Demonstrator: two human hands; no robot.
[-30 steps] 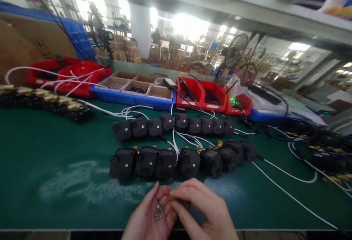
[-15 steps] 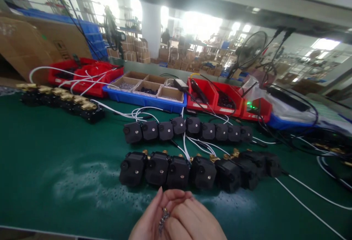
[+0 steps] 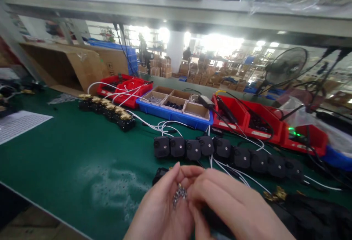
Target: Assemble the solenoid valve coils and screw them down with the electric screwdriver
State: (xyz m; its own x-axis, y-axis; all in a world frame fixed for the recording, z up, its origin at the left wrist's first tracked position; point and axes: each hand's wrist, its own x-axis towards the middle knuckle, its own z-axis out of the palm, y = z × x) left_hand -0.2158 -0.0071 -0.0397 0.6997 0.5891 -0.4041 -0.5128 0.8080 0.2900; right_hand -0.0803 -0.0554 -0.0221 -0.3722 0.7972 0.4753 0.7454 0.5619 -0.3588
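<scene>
My left hand [image 3: 161, 208] is cupped, palm up, around a small heap of shiny metal screws [image 3: 180, 195]. Over its edge lies my right hand [image 3: 229, 194], fingers bent and pressed together against the heap; whether a screw is between the fingertips is hidden. Behind the hands runs a row of black square housings [image 3: 193, 149], each with a screw head on its face. A nearer row of black housings [image 3: 316, 210] with brass fittings [image 3: 279, 193] is partly covered by my hands.
A blue tray [image 3: 176, 117] with cardboard compartments of small parts stands behind the rows. Red bins [image 3: 264, 135] are to its right, another red bin [image 3: 129, 102] to its left. Brass-topped black units [image 3: 126, 122], white cables and a paper sheet [image 3: 20, 124] lie leftward.
The view has turned left and tilted up, bringing the overhead shelf and paper into sight. Both hands appear higher and larger, with the screws still in the left palm.
</scene>
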